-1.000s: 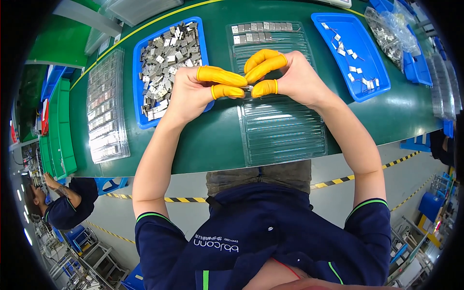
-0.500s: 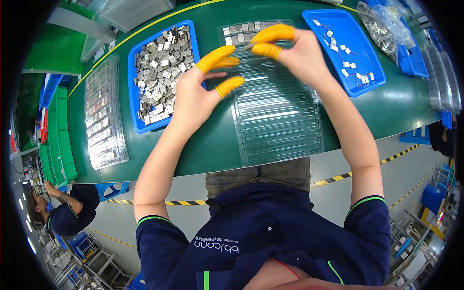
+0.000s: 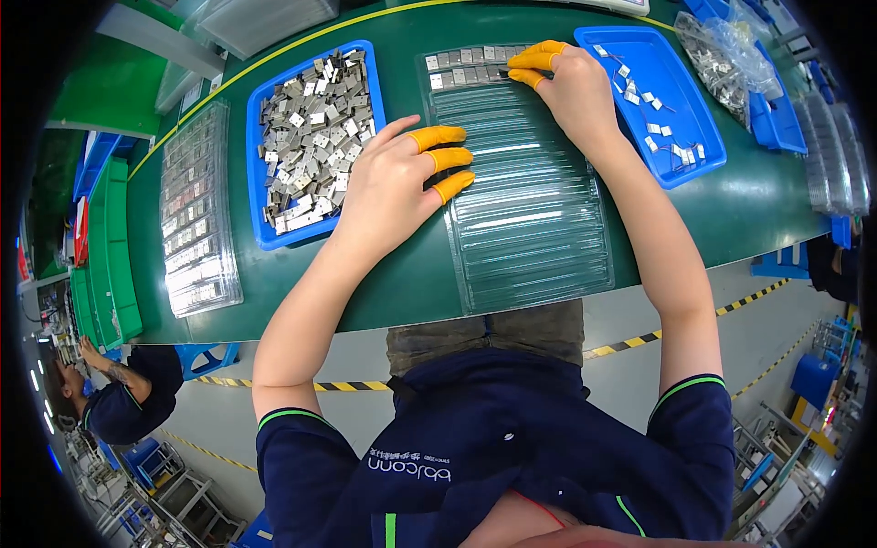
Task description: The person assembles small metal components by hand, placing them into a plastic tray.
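My right hand (image 3: 571,96), with yellow finger cots, pinches a small metal USB plug (image 3: 504,75) at the right end of the second row in a clear plastic tray (image 3: 534,219). Two rows of silver USB plugs (image 3: 470,57) lie across the far end of that ribbed tray; its nearer grooves hold nothing. My left hand (image 3: 397,178), also in yellow cots, rests with fingers apart over the tray's left edge, holding nothing. Beside it on the left is a blue bin (image 3: 258,205) heaped with loose USB plugs (image 3: 315,128).
On the right, a blue tray (image 3: 708,119) holds several small white connectors with wires. A filled clear tray (image 3: 196,210) lies at the left, beside green bins (image 3: 114,247). Plastic bags (image 3: 717,64) sit at the far right. Another person (image 3: 137,388) works at the lower left.
My right hand has moved a little right and down onto the second row with the plug. My left hand has moved down and its fingers have spread over the tray edge.
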A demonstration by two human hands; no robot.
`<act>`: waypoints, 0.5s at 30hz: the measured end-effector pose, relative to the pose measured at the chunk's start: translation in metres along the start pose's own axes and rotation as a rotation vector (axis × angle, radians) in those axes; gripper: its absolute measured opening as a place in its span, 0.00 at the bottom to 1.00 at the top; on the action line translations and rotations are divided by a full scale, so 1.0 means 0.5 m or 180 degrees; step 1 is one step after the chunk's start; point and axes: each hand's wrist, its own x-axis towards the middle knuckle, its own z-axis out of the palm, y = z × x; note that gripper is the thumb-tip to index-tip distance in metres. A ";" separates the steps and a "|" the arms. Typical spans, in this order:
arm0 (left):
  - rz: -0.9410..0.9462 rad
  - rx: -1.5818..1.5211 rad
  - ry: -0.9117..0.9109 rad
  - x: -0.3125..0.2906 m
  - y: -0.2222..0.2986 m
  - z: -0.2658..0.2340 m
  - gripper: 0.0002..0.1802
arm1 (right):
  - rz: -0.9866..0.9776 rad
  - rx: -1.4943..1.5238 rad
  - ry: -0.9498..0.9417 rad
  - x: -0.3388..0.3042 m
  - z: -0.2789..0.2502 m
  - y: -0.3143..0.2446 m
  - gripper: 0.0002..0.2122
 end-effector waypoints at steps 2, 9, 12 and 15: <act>-0.0056 -0.0040 -0.0064 -0.001 0.000 -0.001 0.09 | 0.0104 0.0088 -0.0162 -0.003 0.006 0.000 0.08; -0.0169 -0.0182 -0.0165 -0.002 -0.001 -0.005 0.09 | 0.0106 0.0405 -0.0173 -0.002 0.018 0.004 0.09; -0.0178 -0.0187 -0.0154 0.001 0.002 -0.005 0.09 | -0.0151 0.0297 -0.0132 -0.003 0.025 0.017 0.09; -0.0161 -0.0176 -0.0164 -0.001 0.001 -0.007 0.09 | -0.0030 0.0408 -0.0261 -0.002 0.016 0.004 0.09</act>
